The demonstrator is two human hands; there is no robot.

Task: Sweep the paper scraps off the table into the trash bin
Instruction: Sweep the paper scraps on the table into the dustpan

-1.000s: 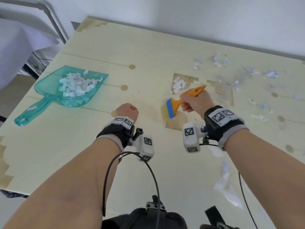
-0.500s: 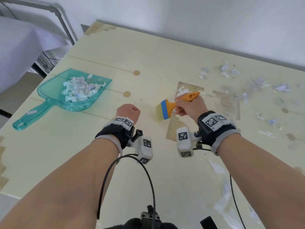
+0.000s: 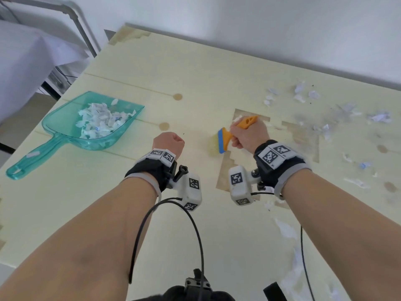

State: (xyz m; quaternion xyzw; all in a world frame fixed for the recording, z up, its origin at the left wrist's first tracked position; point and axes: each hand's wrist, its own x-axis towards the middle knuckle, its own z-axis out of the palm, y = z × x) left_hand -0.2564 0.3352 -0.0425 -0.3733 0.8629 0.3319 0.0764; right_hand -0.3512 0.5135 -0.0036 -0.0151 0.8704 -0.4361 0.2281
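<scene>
My right hand [image 3: 247,135] grips the orange handle of a small brush [image 3: 225,139] with a blue band and pale bristles, which touch the table near its middle. My left hand [image 3: 169,143] is curled into a fist holding nothing, resting on the table left of the brush. A teal plastic dustpan [image 3: 63,120] lies at the left, its pan filled with white paper scraps [image 3: 102,120]. More loose scraps [image 3: 325,127] lie scattered over the right side of the pale table [image 3: 195,68]. No trash bin is in view.
Torn paper strips [image 3: 286,231] lie near the table's front right edge. Worn brown patches [image 3: 303,135] mark the tabletop. A white wall runs behind the table, and a white-covered surface with a metal frame [image 3: 82,25] stands at the far left.
My right hand has drawn the brush leftward, toward my left hand. The left hand has stayed in its fist. The view has shifted, so the dustpan sits further right in frame.
</scene>
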